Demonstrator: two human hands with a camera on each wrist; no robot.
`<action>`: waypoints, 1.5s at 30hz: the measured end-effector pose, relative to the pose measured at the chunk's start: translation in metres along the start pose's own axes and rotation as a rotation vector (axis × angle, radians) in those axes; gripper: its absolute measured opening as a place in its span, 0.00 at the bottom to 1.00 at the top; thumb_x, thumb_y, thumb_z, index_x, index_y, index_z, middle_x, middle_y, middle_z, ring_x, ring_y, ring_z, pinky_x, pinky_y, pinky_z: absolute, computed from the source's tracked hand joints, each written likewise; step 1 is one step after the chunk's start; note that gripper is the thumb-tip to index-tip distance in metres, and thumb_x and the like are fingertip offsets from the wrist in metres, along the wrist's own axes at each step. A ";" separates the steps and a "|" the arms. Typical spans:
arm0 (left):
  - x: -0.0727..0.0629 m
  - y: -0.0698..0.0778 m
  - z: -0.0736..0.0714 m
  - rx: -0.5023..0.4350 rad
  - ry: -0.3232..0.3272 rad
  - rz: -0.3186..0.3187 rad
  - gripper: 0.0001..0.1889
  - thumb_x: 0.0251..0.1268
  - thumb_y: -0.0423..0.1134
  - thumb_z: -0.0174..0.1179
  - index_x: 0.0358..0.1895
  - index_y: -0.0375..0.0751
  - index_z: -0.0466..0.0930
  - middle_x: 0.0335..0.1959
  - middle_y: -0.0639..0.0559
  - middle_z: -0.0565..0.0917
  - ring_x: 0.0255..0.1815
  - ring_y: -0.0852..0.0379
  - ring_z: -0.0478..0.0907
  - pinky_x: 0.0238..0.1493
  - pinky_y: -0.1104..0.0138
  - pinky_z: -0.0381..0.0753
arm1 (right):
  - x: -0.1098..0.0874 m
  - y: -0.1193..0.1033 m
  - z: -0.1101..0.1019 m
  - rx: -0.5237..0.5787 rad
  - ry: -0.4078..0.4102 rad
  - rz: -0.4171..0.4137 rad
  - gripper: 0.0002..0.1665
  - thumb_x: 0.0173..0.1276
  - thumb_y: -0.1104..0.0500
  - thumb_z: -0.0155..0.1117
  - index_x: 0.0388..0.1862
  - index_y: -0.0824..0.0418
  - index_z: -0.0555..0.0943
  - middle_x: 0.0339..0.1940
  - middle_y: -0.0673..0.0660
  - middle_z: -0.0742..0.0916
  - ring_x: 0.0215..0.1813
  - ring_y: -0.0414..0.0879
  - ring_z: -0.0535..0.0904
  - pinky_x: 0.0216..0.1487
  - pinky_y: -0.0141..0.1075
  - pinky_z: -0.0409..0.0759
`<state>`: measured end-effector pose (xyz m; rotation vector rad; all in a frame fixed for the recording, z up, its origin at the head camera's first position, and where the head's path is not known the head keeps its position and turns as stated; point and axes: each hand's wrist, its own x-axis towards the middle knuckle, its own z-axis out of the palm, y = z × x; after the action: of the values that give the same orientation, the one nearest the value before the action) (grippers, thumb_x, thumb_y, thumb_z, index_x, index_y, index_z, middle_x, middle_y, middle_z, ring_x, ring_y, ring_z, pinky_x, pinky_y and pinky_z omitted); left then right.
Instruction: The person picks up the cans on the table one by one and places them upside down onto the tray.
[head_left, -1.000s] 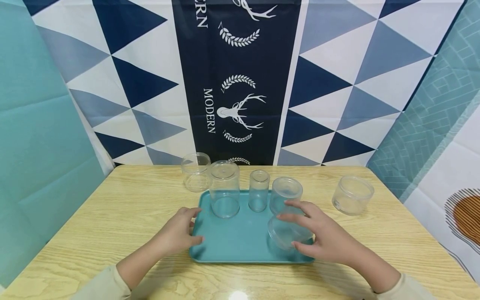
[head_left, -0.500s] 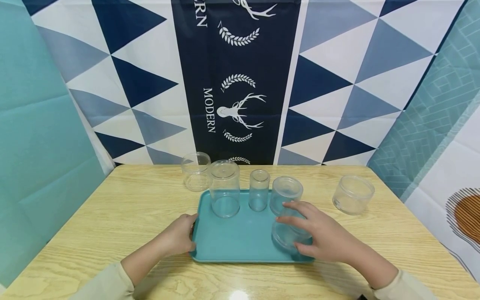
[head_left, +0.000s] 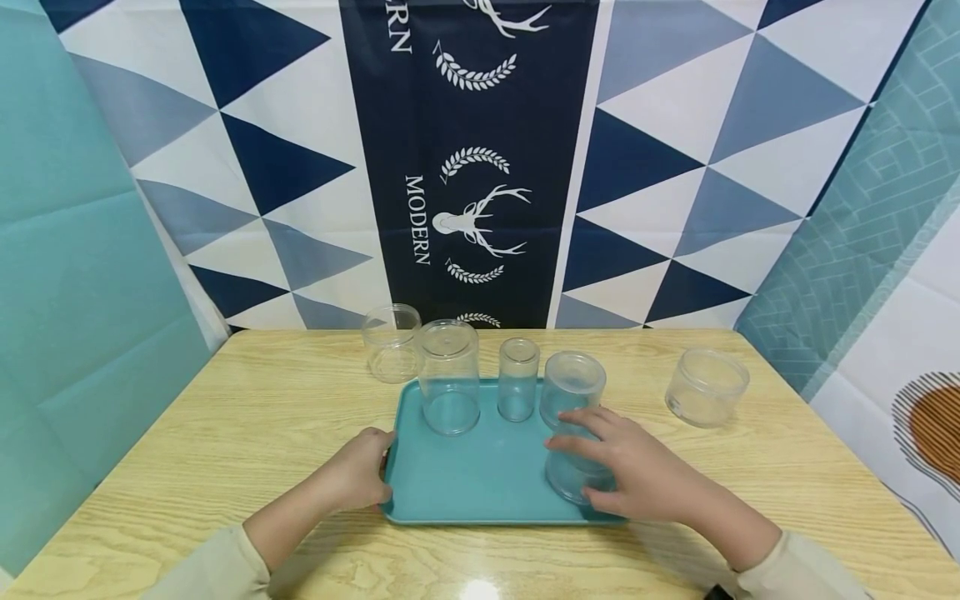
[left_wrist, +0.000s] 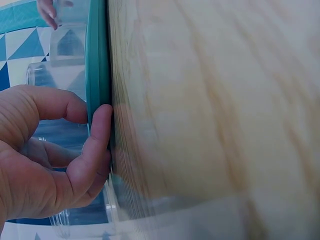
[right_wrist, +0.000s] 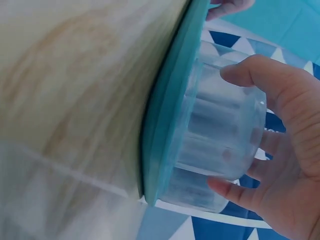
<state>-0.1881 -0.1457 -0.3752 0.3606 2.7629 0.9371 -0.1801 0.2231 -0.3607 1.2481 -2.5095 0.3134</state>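
Observation:
The left hand (head_left: 348, 477) grips the left edge of the teal tray (head_left: 472, 479); in the left wrist view its thumb and fingers pinch the tray rim (left_wrist: 95, 60). Over the tray's right front part, the right hand (head_left: 637, 467) holds a short clear jar (head_left: 564, 477). In the right wrist view that jar (right_wrist: 220, 130) stands on the tray, with the thumb on one side and a finger at the other. Behind it on the tray stand another short clear jar (head_left: 573, 379), a narrow clear jar (head_left: 518, 379) and a tall clear jar (head_left: 449, 375).
One clear container (head_left: 707, 387) stands on the wooden table (head_left: 247, 417) right of the tray. Clear round containers (head_left: 392, 342) stand behind the tray's left back corner. A patterned cloth (head_left: 468, 125) hangs behind the table.
The jar under the right hand has gone from tilted to upright on the tray, and that hand has shifted slightly left. The left hand has closed onto the tray edge.

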 end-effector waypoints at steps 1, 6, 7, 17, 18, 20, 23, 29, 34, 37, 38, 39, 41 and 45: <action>0.000 0.000 0.000 0.000 0.001 0.001 0.40 0.40 0.15 0.64 0.65 0.15 0.62 0.57 0.28 0.70 0.42 0.47 0.77 0.32 0.66 0.81 | 0.000 0.000 0.000 -0.003 -0.005 0.000 0.35 0.49 0.54 0.77 0.59 0.49 0.80 0.64 0.58 0.77 0.63 0.57 0.72 0.52 0.56 0.78; -0.002 0.001 0.000 -0.016 0.000 0.009 0.39 0.41 0.15 0.63 0.65 0.14 0.61 0.57 0.27 0.70 0.41 0.47 0.78 0.28 0.68 0.81 | 0.000 0.000 0.001 -0.004 -0.020 0.011 0.36 0.49 0.53 0.77 0.60 0.48 0.80 0.64 0.58 0.76 0.64 0.57 0.72 0.52 0.57 0.78; -0.002 0.001 0.000 -0.024 0.000 0.008 0.39 0.41 0.15 0.63 0.64 0.14 0.61 0.57 0.27 0.70 0.40 0.47 0.78 0.27 0.68 0.81 | 0.000 0.000 0.001 -0.001 -0.023 0.014 0.36 0.50 0.52 0.78 0.61 0.48 0.79 0.65 0.58 0.76 0.64 0.57 0.72 0.53 0.57 0.77; -0.007 0.006 -0.003 0.136 0.043 0.080 0.32 0.46 0.28 0.74 0.57 0.19 0.73 0.56 0.31 0.77 0.49 0.40 0.79 0.49 0.52 0.81 | -0.002 0.001 -0.003 0.023 -0.050 0.037 0.39 0.53 0.47 0.78 0.65 0.49 0.77 0.67 0.62 0.74 0.66 0.58 0.70 0.57 0.58 0.75; -0.007 0.007 -0.003 0.154 0.047 0.092 0.31 0.48 0.30 0.74 0.56 0.20 0.74 0.57 0.32 0.76 0.51 0.39 0.78 0.51 0.51 0.80 | -0.003 0.001 -0.004 0.022 -0.046 0.038 0.39 0.53 0.46 0.78 0.65 0.49 0.77 0.67 0.62 0.74 0.66 0.59 0.70 0.57 0.57 0.75; -0.009 0.009 -0.003 0.206 0.061 0.122 0.29 0.50 0.35 0.74 0.55 0.22 0.77 0.58 0.32 0.75 0.55 0.38 0.76 0.54 0.50 0.78 | -0.003 0.001 -0.005 0.019 -0.034 0.043 0.40 0.52 0.45 0.78 0.65 0.49 0.76 0.67 0.61 0.74 0.66 0.59 0.71 0.57 0.56 0.76; -0.012 0.013 -0.001 0.271 0.100 0.185 0.25 0.53 0.38 0.73 0.53 0.26 0.80 0.58 0.34 0.75 0.58 0.37 0.74 0.57 0.49 0.76 | -0.005 0.000 -0.008 0.011 -0.012 0.053 0.41 0.51 0.44 0.78 0.65 0.50 0.76 0.68 0.60 0.74 0.66 0.58 0.71 0.56 0.55 0.77; -0.014 0.021 0.002 0.364 0.205 0.333 0.16 0.54 0.38 0.72 0.44 0.33 0.84 0.44 0.45 0.80 0.45 0.47 0.80 0.45 0.58 0.81 | -0.008 0.000 -0.012 -0.011 0.036 0.049 0.42 0.50 0.45 0.79 0.64 0.52 0.76 0.66 0.58 0.75 0.64 0.55 0.73 0.54 0.51 0.79; -0.016 0.031 0.005 0.367 0.267 0.444 0.11 0.55 0.36 0.70 0.40 0.37 0.84 0.35 0.51 0.80 0.33 0.57 0.79 0.33 0.66 0.80 | -0.011 -0.001 -0.017 0.001 0.087 0.056 0.39 0.50 0.47 0.79 0.62 0.54 0.77 0.64 0.56 0.77 0.62 0.53 0.74 0.53 0.50 0.80; -0.015 0.038 0.007 0.347 0.307 0.524 0.08 0.55 0.35 0.70 0.38 0.39 0.84 0.33 0.53 0.80 0.31 0.60 0.77 0.31 0.69 0.78 | -0.013 -0.001 -0.020 0.004 0.123 0.052 0.36 0.53 0.47 0.78 0.60 0.56 0.78 0.63 0.54 0.78 0.62 0.51 0.74 0.53 0.49 0.79; -0.015 0.040 0.008 0.344 0.323 0.551 0.08 0.54 0.35 0.70 0.38 0.40 0.84 0.33 0.53 0.80 0.31 0.61 0.76 0.31 0.69 0.78 | -0.013 -0.001 -0.021 0.003 0.135 0.047 0.35 0.54 0.47 0.77 0.59 0.56 0.79 0.62 0.54 0.78 0.61 0.51 0.75 0.53 0.48 0.79; -0.014 0.043 0.009 0.345 0.339 0.575 0.08 0.54 0.35 0.70 0.37 0.41 0.84 0.34 0.53 0.80 0.32 0.61 0.77 0.32 0.69 0.79 | -0.014 -0.001 -0.022 0.000 0.147 0.041 0.34 0.55 0.46 0.76 0.58 0.56 0.79 0.61 0.53 0.78 0.61 0.50 0.75 0.53 0.47 0.78; -0.013 0.047 0.011 0.340 0.361 0.612 0.08 0.54 0.36 0.70 0.37 0.42 0.84 0.34 0.54 0.80 0.34 0.60 0.77 0.36 0.67 0.80 | -0.015 0.000 -0.024 -0.007 0.167 0.032 0.32 0.57 0.45 0.75 0.58 0.56 0.79 0.60 0.51 0.79 0.60 0.49 0.75 0.54 0.43 0.78; -0.011 0.058 0.014 0.322 0.366 0.660 0.10 0.54 0.37 0.71 0.39 0.43 0.84 0.37 0.55 0.79 0.40 0.57 0.78 0.42 0.63 0.81 | -0.017 0.001 -0.029 -0.019 0.200 0.016 0.29 0.59 0.46 0.73 0.56 0.57 0.79 0.57 0.50 0.81 0.58 0.47 0.76 0.55 0.38 0.76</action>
<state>-0.1642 -0.0962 -0.3492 1.3373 3.1914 0.7154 -0.1656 0.2454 -0.3399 1.1308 -2.3476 0.3970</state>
